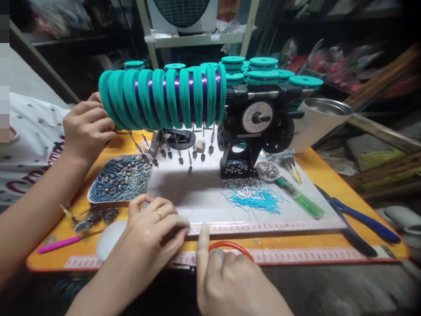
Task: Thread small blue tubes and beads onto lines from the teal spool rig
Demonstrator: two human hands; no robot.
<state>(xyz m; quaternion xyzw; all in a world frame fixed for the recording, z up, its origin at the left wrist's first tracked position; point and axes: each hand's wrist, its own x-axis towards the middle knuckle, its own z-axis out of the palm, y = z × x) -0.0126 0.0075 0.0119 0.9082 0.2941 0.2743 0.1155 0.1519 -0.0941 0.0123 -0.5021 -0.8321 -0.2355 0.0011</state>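
Observation:
My left hand (pixel 153 230), with a ring on one finger, rests at the front edge of the white board (pixel 197 184). Its thumb and fingertips are pinched together; whatever lies between them is too small or hidden to make out. My right hand (pixel 226 278) is beside it, its index finger, in a pale finger cover, stretched forward to the measuring tape (pixel 250 227) on the board's edge. The other fingers curl around what look like red-handled scissors (pixel 235 246), blades hidden. Above stands a black winding device (pixel 256 116) carrying a row of green spools (pixel 161 98) with purple line.
Another person's hand (pixel 88 125) touches the spools' left end. A tray of small weights (pixel 120 177), blue tubes (pixel 255 199), a small dish (pixel 267 170), a green cutter (pixel 302 197), blue-handled pliers (pixel 365 215) and a pink-handled tool (pixel 59 244) lie around.

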